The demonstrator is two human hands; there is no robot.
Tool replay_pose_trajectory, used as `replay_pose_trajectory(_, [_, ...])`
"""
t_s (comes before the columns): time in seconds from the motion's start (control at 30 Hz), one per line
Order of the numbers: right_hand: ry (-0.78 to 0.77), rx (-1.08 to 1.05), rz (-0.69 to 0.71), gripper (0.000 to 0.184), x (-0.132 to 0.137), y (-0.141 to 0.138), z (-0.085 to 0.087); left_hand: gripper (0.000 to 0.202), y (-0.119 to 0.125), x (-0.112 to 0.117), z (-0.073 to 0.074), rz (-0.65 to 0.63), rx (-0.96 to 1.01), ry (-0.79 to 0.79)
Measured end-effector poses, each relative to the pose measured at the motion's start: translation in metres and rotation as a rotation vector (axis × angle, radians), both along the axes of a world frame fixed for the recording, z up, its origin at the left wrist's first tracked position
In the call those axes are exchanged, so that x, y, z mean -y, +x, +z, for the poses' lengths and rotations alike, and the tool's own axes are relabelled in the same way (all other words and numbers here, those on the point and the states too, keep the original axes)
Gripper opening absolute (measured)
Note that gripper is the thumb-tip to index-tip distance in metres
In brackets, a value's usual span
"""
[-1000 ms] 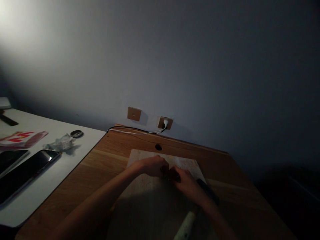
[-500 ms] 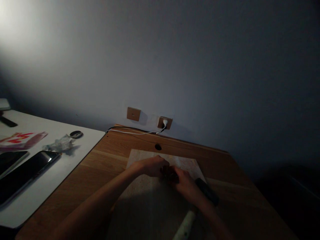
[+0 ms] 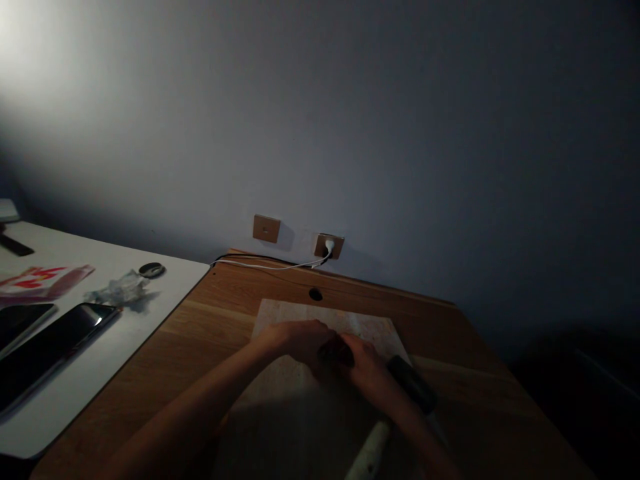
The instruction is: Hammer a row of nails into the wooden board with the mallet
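Note:
Both my hands meet over a pale cutting board (image 3: 280, 390) on a wooden table (image 3: 210, 313). My left hand (image 3: 295, 340) is curled, its fingers closed against a small dark object (image 3: 334, 351). My right hand (image 3: 370, 373) is also closed on that dark object from the other side. The light is dim, so I cannot make out what the object is. A dark handle (image 3: 413, 383) lies on the board just right of my right hand. A pale cylindrical thing (image 3: 370, 453) lies near the board's front edge under my right forearm.
A white surface (image 3: 75, 373) adjoins the table on the left, bearing two dark phones (image 3: 47, 347), a red and white packet (image 3: 40, 280), a crumpled clear wrapper (image 3: 117, 290) and a small dark disc (image 3: 151, 269). A white cable (image 3: 270, 265) runs to a wall socket (image 3: 329, 245).
My hands have drawn slightly nearer to me on the board while staying closed around the dark object. The view has barely shifted.

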State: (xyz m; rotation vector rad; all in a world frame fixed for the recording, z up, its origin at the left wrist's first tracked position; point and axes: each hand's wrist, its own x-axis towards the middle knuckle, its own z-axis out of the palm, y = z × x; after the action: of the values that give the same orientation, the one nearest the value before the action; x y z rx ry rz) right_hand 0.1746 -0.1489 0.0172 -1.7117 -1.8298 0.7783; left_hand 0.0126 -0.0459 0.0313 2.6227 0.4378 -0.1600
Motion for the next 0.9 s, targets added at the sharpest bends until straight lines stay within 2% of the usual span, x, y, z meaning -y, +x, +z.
replay_pose_trajectory(0.1, [-0.010,-0.014,-0.016,0.030,0.001,-0.001,-0.001,0.033,0.001,0.001,-0.003,0.020,0.044,-0.029])
replay_pose_trajectory(0.23, [-0.025,-0.034,-0.048,0.049,0.003,0.000,-0.004,0.021,0.000,0.001,-0.003,0.065,0.124,0.040])
replay_pose_trajectory(0.37, [-0.025,-0.070,-0.064,0.060,0.009,0.005,-0.005,0.020,-0.005,-0.001,0.006,0.054,0.165,-0.004])
replay_pose_trajectory(0.47, [0.014,-0.072,-0.095,0.059,0.020,0.013,-0.004,0.026,-0.011,0.003,0.007,0.086,0.208,-0.012])
replay_pose_trajectory(0.53, [0.060,-0.051,-0.134,0.052,0.031,0.021,-0.002,0.036,-0.014,0.010,-0.002,0.100,0.240,0.037])
replay_pose_trajectory(0.67, [0.237,0.028,-0.259,0.034,0.061,0.038,-0.004,0.053,-0.021,0.033,-0.033,0.072,0.306,0.141])
replay_pose_trajectory(0.73, [0.336,0.112,-0.329,0.033,0.079,0.047,-0.012,0.054,-0.025,0.047,-0.045,0.080,0.372,0.130])
replay_pose_trajectory(0.77, [0.351,0.157,-0.360,0.034,0.088,0.051,-0.017,0.048,-0.026,0.053,-0.048,0.080,0.409,0.107])
replay_pose_trajectory(0.83, [0.293,0.215,-0.374,0.039,0.105,0.058,-0.030,0.035,-0.030,0.063,-0.048,0.085,0.470,0.048])
replay_pose_trajectory(0.9, [0.136,0.227,-0.305,0.043,0.116,0.061,-0.042,0.031,-0.032,0.071,-0.045,0.090,0.495,-0.001])
